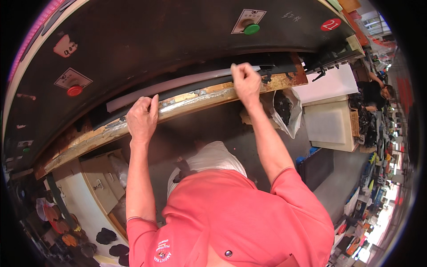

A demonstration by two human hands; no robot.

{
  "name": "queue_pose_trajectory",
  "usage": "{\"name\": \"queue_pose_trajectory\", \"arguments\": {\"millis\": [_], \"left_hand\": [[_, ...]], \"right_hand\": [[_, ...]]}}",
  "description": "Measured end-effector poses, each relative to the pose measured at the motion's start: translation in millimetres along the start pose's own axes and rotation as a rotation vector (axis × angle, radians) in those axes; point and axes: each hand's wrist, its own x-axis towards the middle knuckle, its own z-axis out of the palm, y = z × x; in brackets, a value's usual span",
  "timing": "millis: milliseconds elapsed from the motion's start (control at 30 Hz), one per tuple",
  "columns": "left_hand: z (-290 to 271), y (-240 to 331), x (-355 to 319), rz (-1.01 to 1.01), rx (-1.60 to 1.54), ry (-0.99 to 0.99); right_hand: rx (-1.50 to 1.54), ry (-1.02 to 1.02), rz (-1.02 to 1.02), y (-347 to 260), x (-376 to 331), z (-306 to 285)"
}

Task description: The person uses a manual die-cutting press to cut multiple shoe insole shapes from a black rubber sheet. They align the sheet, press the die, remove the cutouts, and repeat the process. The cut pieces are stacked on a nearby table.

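A long, pale grey strip of sheet (178,83) lies along the dark slot of a black machine, just behind a worn ledge. My left hand (142,116) is over the ledge near the strip's left part, fingers curled in and thumb pointing up. Whatever those fingers hold, if anything, is hidden. Toward the strip's right end, my right hand (247,84) is closed in a pinch, thumb and forefinger at the strip. The ledge (191,101) is rusty and scuffed, with shiny tape along its front.
Above the slot, the black machine panel (169,35) carries a green button (251,29) and a red button (75,90). An open white bag (288,111) with dark pieces hangs right of the ledge, beside a pale cabinet (329,122). Another person (378,93) is at the far right.
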Motion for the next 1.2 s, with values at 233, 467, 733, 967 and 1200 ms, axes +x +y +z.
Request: {"name": "queue_pose_trajectory", "arguments": {"millis": [233,467,733,967,1200], "left_hand": [[-0.3,-1.4,0.1,-0.011,0.034,-0.018],[-1.2,-2.4,-1.6,-0.002,0.071,-0.039],[-3.9,2.7,-4.9,-0.005,0.05,-0.071],[-10.5,1.4,3.6,-0.027,-0.011,-0.192],[2.1,22.1,59.7,0.001,-0.232,-0.326]], "right_hand": [[-0.17,-0.039,-0.274,9.9,-18.7,12.1],[-0.145,-0.044,-0.27,10.4,-21.0,10.3],[-0.04,-0.096,-0.134,13.9,-19.9,0.1],[0.193,-0.103,0.064,-12.3,2.6,9.1],[-0.234,-0.349,-0.299,-49.8,62.5,88.0]]}}
